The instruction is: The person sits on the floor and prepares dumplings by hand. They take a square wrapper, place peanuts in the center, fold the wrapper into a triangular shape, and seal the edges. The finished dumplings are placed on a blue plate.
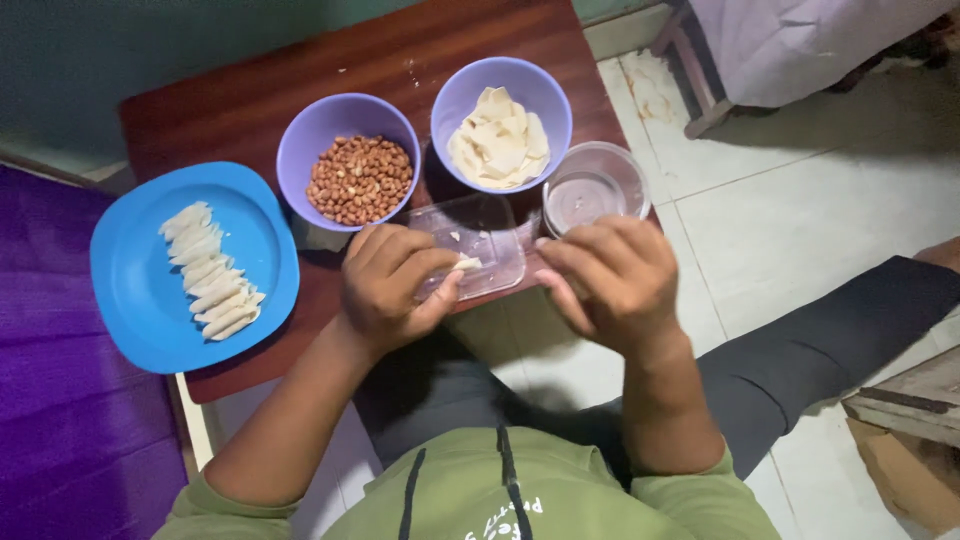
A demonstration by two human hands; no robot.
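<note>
With the clear rectangular tray (480, 245) on the dark wooden worktop (250, 100) taken as landmark, a blue plate (130, 300) lined with finished pale rolls (212, 272) is set far to its left, where they are kept out of the way of the work. A purple bowl of peanuts (355, 175) and a purple bowl of pale wrappers (500, 135) are kept just behind the tray, seemingly for easy reach, and a small clear round bowl (595, 185) is placed at its right rear. Over the tray's front edge a small pale roll (467, 264) is pinched by the fingers of the left hand (390, 290), while the fingers of the right hand (610, 280) are curled loosely together beside it, holding nothing that can be seen; no labels show.
</note>
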